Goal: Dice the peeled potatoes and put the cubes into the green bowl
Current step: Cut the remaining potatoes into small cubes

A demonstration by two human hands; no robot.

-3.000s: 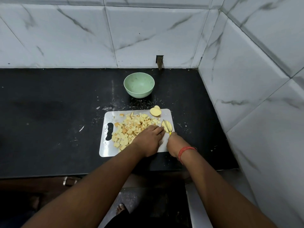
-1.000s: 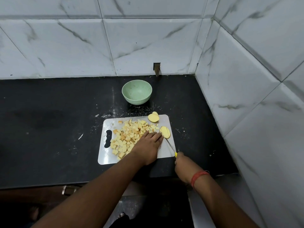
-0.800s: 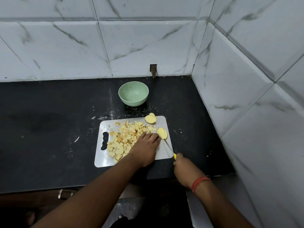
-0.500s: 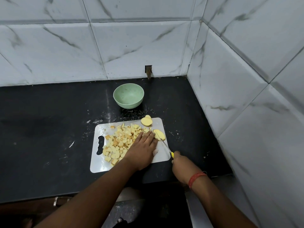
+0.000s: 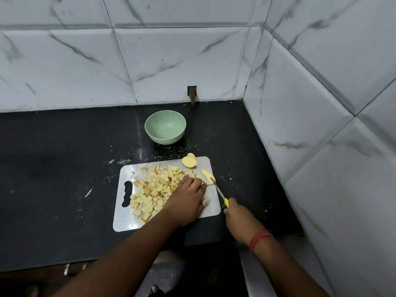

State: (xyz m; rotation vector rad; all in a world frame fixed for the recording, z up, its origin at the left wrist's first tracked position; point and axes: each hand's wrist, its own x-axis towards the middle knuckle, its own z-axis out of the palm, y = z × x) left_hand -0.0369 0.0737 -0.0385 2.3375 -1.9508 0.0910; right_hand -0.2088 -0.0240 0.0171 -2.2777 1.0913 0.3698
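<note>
- Head view, looking down: potato slice (image 5: 207, 176) flat at the far right edge of the cutting board (image 5: 211, 207), fingertips of the left hand (image 5: 186, 200) on its near end; fingers curved down over it, thumb tip on the board.
- Knife (image 5: 218, 190) slanting from the slice toward the right hand (image 5: 237, 212) — blade on the slice, yellow handle gripped in the curled fingers; red thread round that wrist.
- Heap of potato cubes (image 5: 153, 190) spread over the board's middle and left, partly under the left hand.
- Potato half (image 5: 189, 161) at the board's far edge, cut face up; smaller piece just behind it.
- Green bowl (image 5: 165, 127) beyond the board, upright on the black counter (image 5: 53, 168) — no cubes inside.
- Marble-look tiled walls (image 5: 150, 61) behind and to the right.
</note>
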